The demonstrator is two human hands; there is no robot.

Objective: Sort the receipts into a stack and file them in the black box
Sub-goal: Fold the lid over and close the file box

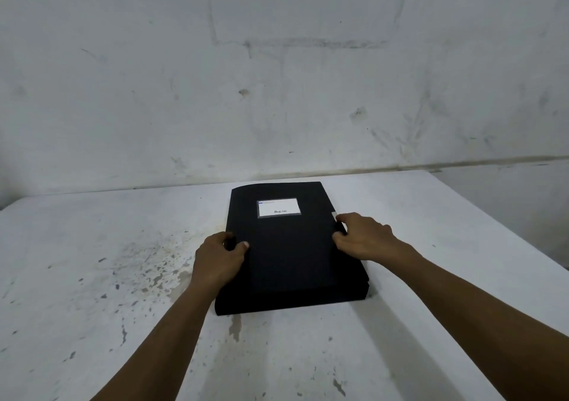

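box [292, 246] lay shut, table [92, 277] centre | left hand [217, 260] gripped its 9 o'clock edge | right hand [365, 237] pinched 3 o'clock clasp (probably steadying it) | no receipts visible

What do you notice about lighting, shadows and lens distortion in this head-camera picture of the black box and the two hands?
Head view: soft, even light with no glare; the black box shows almost no surface detail, though its white label stands out. Faint shadows lie beside the forearms on the table. The wide lens bends the table's far edge. The left hand and right hand look sharp.
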